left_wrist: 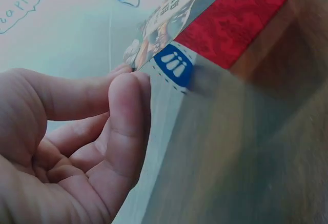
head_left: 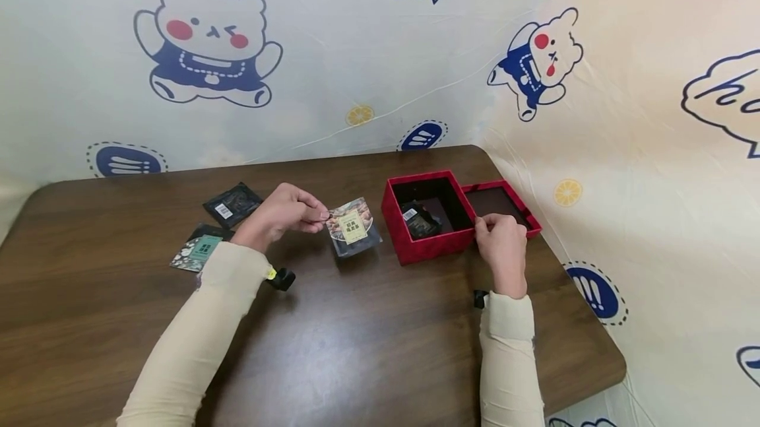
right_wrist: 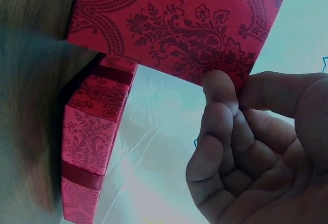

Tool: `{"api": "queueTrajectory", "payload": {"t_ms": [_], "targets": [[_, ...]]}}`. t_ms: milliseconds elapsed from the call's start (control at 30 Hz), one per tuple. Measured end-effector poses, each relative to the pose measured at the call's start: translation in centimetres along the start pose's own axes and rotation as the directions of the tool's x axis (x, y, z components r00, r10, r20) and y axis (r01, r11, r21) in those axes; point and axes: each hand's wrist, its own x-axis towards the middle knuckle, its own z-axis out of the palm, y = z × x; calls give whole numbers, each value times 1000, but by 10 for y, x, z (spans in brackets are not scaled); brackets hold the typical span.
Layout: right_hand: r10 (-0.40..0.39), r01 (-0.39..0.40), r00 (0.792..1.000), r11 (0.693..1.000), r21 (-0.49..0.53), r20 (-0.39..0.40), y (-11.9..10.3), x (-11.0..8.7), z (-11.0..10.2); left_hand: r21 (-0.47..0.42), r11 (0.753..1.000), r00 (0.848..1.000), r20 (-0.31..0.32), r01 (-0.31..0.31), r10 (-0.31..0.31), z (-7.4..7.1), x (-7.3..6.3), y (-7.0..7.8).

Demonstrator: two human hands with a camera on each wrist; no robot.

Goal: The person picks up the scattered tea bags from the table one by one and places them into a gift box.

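In the head view my left hand (head_left: 285,212) pinches a small tea sachet (head_left: 354,228) by its upper left corner, raised above the table beside the red box. The sachet has a food picture and a pale yellow label. My right hand (head_left: 501,245) grips the near right corner of the open red box (head_left: 433,249) between thumb and fingers. Dark patterned red walls of the box (right_wrist: 174,34) fill the top of the right wrist view. Inside lies a black sachet (head_left: 419,221) with a white barcode.
The red lid (head_left: 532,221) lies inner side up against the box's right side. To the left on the table (head_left: 332,348) are a black sachet (head_left: 234,204) with a barcode and a sachet with a green label (head_left: 204,249). A printed cloth (head_left: 320,37) hangs behind.
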Motion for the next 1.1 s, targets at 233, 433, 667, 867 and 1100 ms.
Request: {"api": "queueTrajectory", "payload": {"t_ms": [233,433,667,867,1100], "targets": [[-4,4,1000,1000,-8,-2,0,-1,0,-46,998,998,-64,-33,30,9,3,14],[-3,4,1000,1000,-7,5,1,-1,0,-145,985,992,-103,-93,79,18,6,23],[-11,11,1000,1000,-13,0,0,0,0,-223,968,987,-135,-115,86,30,11,32],[0,0,1000,1000,-7,7,1,1,0,-264,954,979,-180,-144,98,45,17,39],[10,-10,1000,1000,-4,5,0,0,2,-255,952,972,-205,-170,118,60,26,41]]}}
